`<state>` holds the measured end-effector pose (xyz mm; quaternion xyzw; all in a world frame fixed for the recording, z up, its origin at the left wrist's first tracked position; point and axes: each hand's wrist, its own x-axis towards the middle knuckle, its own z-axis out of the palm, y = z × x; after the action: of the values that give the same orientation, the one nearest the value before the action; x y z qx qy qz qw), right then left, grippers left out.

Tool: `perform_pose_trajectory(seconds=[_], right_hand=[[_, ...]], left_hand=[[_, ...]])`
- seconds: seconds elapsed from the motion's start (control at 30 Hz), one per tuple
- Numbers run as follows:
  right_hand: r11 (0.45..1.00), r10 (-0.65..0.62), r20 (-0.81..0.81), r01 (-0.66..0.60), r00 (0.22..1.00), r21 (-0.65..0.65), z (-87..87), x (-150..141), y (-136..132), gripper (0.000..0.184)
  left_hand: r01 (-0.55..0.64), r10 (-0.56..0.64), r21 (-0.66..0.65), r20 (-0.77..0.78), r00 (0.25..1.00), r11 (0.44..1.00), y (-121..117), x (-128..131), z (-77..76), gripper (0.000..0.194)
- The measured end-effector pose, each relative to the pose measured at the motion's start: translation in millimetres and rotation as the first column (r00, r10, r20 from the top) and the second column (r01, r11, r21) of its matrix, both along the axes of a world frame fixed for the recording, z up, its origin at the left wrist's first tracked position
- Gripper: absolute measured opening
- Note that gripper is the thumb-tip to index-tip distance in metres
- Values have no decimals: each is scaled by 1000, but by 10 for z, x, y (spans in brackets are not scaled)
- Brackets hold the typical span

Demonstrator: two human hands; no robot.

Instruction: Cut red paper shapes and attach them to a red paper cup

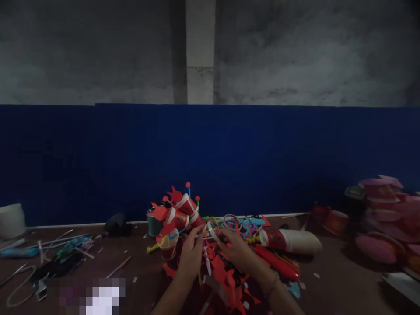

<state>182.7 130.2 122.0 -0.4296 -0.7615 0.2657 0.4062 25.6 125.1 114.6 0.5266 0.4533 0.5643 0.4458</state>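
My right hand (232, 247) is closed on a white ring that looks like a roll of tape (212, 231), its fingers on the right side of it. Just left of the roll, my left hand (192, 249) has its fingers pressed together; whatever they pinch is too small to make out. Behind my left hand are red-and-white paper cups (187, 203) with red paper cutouts and thin stalks tipped with red discs. Another decorated cup (169, 245) stands to its left. Under both hands lie red paper cutouts (226, 275) and a dark red cup (211, 295).
Colourful pipe cleaners (244, 225) lie behind my hands. A nested stack of paper cups (292, 241) lies on its side at right, beside a red packet (277, 262). Pink cup pieces (383, 223) pile far right. Scissors, sticks and a white roll (12, 221) are at left.
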Motion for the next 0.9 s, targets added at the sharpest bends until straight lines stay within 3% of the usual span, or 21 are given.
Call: perform_pose_trajectory(seconds=[0.17, 0.33, 0.5, 0.63, 0.73, 0.9], right_hand=[[999, 49, -4, -49, 999, -3, 49, -21, -75, 16], [999, 53, 23, -53, 998, 2, 131, -34, -137, 17], [998, 63, 23, -63, 998, -16, 195, -48, -175, 21], [996, 89, 5, -89, 996, -5, 192, -40, -171, 20], [998, 68, 38, -68, 997, -5, 191, -31, -162, 18], [999, 36, 84, -35, 996, -16, 197, -38, -157, 19]], left_hand=[[134, -105, 123, -213, 971, 983, -18, -14, -34, 46], [-14, 102, 199, -441, 892, 980, -43, -37, -35, 34], [-103, 177, 194, -422, 889, 976, -20, -30, -49, 14], [-126, 198, 196, -408, 891, 972, -34, -17, -33, 29], [-99, 176, 206, -401, 899, 973, -46, -36, -11, 39], [-37, 123, 215, -405, 906, 976, -47, -75, 16, 19]])
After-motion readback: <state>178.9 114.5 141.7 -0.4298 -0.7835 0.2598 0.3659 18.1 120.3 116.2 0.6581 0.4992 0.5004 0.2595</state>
